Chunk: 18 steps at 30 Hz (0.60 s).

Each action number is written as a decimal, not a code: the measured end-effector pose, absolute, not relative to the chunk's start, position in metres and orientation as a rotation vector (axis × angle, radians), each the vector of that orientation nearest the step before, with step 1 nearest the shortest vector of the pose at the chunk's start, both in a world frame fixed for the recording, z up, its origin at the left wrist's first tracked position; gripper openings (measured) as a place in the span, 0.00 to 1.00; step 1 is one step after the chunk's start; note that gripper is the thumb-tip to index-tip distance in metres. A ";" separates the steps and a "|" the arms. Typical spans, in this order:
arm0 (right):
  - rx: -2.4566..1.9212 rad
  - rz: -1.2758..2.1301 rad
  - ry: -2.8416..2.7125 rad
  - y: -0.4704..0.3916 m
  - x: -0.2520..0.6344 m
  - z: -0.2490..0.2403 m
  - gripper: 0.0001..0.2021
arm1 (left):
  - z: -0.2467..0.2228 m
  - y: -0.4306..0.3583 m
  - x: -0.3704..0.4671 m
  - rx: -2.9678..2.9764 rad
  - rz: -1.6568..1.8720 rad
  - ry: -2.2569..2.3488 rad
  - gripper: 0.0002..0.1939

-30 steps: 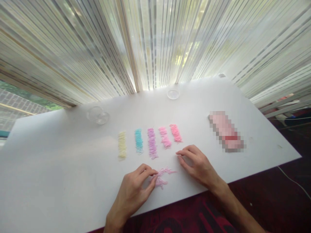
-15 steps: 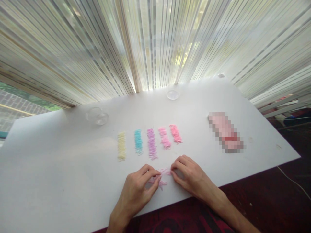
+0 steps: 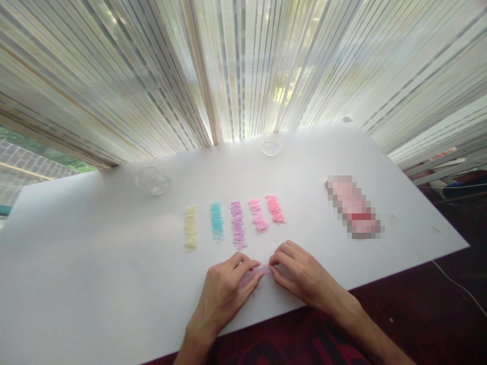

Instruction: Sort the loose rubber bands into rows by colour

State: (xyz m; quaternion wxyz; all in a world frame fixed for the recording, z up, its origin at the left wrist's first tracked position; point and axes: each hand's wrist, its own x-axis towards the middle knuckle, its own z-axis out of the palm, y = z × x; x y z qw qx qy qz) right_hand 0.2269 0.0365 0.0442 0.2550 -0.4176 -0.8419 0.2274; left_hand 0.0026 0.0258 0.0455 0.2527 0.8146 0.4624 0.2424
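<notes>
Low on the white table, light pink strands [image 3: 255, 276] lie between my two hands. My left hand [image 3: 230, 286] is closed in a pinch at the strands and covers part of them. Fingertips of my right hand [image 3: 294, 266] pinch the strands' right end. Beyond the hands lie rows of small strands: yellow [image 3: 190, 229], blue [image 3: 216, 222], purple [image 3: 238, 225], pink [image 3: 259, 222] in two clumps, and a brighter pink [image 3: 275, 209] at the right.
Clear round dishes [image 3: 159, 184] stand at the back left, and another clear dish [image 3: 271, 147] is near the back edge. A blurred pink object [image 3: 352, 205] lies right on the table [image 3: 95, 279]. Striped curtains [image 3: 243, 66] hang behind.
My left hand has moved right and slightly up along the light pink strands, closer to my right hand. My right hand has barely moved.
</notes>
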 end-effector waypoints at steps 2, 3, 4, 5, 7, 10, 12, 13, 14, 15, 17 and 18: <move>-1.140 0.607 -2.287 0.039 0.232 0.045 0.09 | 0.044 0.027 0.005 2.254 0.650 1.273 0.06; -1.150 0.595 -2.283 0.040 0.235 0.045 0.08 | 0.044 0.028 0.006 2.266 0.644 1.279 0.06; -1.164 0.578 -2.279 0.043 0.240 0.044 0.08 | 0.043 0.028 0.006 2.272 0.639 1.285 0.05; -1.182 0.557 -2.272 0.045 0.245 0.042 0.08 | 0.043 0.028 0.006 2.274 0.632 1.288 0.05; -1.228 0.512 -2.262 0.053 0.257 0.038 0.07 | 0.042 0.027 0.005 2.282 0.612 1.283 0.06; -1.277 0.435 -2.249 0.067 0.271 0.031 0.06 | 0.041 0.026 0.005 2.301 0.594 1.269 0.06; -1.284 0.422 -2.255 0.076 0.275 0.028 0.05 | 0.040 0.024 0.007 2.309 0.593 1.263 0.06; -1.282 0.425 -2.260 0.080 0.276 0.027 0.05 | 0.040 0.024 0.007 2.309 0.595 1.265 0.06; -1.278 0.425 -2.267 0.084 0.276 0.027 0.05 | 0.040 0.023 0.008 2.307 0.596 1.266 0.06; -1.274 0.415 -2.272 0.086 0.275 0.027 0.05 | 0.040 0.023 0.008 2.302 0.593 1.267 0.06; -1.271 0.373 -2.262 0.089 0.274 0.029 0.06 | 0.040 0.022 0.006 2.284 0.585 1.272 0.06; -1.272 0.348 -2.243 0.090 0.273 0.030 0.06 | 0.040 0.021 0.005 2.273 0.580 1.273 0.05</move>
